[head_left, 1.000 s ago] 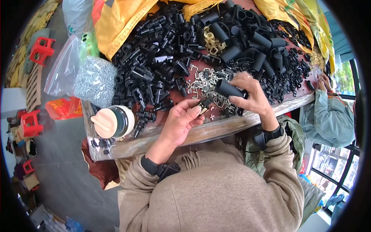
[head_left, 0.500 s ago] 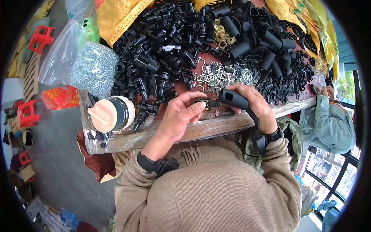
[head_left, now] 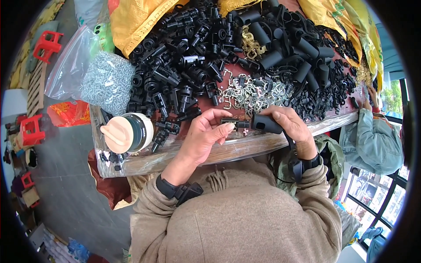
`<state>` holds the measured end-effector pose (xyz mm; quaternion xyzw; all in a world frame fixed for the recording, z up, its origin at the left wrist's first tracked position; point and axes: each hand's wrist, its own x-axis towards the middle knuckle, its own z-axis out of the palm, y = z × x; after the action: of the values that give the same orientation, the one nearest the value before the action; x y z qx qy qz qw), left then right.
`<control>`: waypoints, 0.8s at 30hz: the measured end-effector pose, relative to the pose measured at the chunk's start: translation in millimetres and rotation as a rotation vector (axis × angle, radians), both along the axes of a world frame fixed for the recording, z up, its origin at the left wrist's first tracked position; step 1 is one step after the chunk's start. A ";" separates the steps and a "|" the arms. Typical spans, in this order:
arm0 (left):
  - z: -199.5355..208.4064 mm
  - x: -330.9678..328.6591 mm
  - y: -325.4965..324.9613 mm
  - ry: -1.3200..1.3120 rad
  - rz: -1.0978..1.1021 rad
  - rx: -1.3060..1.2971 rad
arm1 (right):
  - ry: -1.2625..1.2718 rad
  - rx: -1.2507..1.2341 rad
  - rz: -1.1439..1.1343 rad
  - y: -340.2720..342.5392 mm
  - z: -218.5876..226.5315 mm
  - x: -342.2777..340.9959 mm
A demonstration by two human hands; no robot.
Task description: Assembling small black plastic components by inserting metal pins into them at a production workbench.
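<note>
Between the thumb and fingers of my left hand (head_left: pixel 206 133) is a small black mechanism part (head_left: pixel 238 124), its narrow end pointing right. My right hand (head_left: pixel 293 127) grips a black plastic tube-shaped housing (head_left: pixel 266 124) with a square hole in its side and a strap trailing below. The housing's end faces the mechanism's narrow end, with a small gap between them. Both parts are over the table's front edge. Just beyond my hands lies a pile of bent silver metal hooks (head_left: pixel 252 94).
Black mechanism parts (head_left: pixel 184 79) heap at the back left, black tube housings (head_left: pixel 302 48) at the back right. A jar with a pink lid (head_left: pixel 118 133) and a bag of screws (head_left: pixel 107 79) stand left. Yellow sacks (head_left: pixel 133 26) border the table. Another person (head_left: pixel 372 136) works at right.
My right hand has lowered and leveled the housing, bringing it in line with the mechanism. My left hand keeps its hold nearly in place.
</note>
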<state>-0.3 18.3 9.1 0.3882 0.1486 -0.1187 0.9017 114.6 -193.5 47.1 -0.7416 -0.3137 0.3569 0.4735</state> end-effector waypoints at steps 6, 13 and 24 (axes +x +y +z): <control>-2.1 -1.5 -5.7 0.079 -0.026 -0.051 | 0.035 0.009 0.000 6.7 -0.9 -12.0; -3.2 0.7 -5.3 0.123 -0.049 -0.060 | 0.070 0.021 -0.012 15.2 -5.5 -13.1; -9.6 0.8 -1.4 0.138 -0.069 -0.041 | 0.274 -0.006 -0.086 22.7 -1.7 -15.5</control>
<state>0.5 16.8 -0.5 0.3656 0.1946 -0.1792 0.8924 99.1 -170.8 45.4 -0.7001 -0.2129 0.4350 0.5247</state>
